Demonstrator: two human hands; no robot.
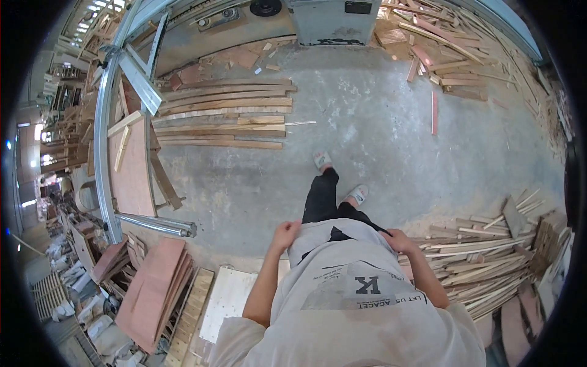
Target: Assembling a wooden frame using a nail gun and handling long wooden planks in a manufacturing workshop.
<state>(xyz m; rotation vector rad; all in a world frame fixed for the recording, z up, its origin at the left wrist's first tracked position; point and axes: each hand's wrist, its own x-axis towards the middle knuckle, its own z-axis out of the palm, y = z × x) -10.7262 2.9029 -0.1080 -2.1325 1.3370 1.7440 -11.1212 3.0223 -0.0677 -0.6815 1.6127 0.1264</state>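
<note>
My left hand [286, 235] is at the left side of the pale T-shirt [342, 257], its fingers curled in and closed at the hem. On the other side, my right hand [400, 241] is also closed, with its fingertips at the edge of the shirt beside the dark trousers [321, 199]. The fabric is drawn out towards both hands. Neither hand has a tool or a piece of wood in it. My feet, in light slippers [359, 194], stand on the concrete floor [244, 177], one ahead of the other.
Long wooden strips [226, 129] lie in rows ahead on the left, beside a metal-framed machine [107, 159]. Offcuts [458, 67] are heaped at the far right, and stacked strips [477, 257] lie near right. Reddish boards [150, 293] lean at near left. A grey machine cabinet [333, 21] stands ahead.
</note>
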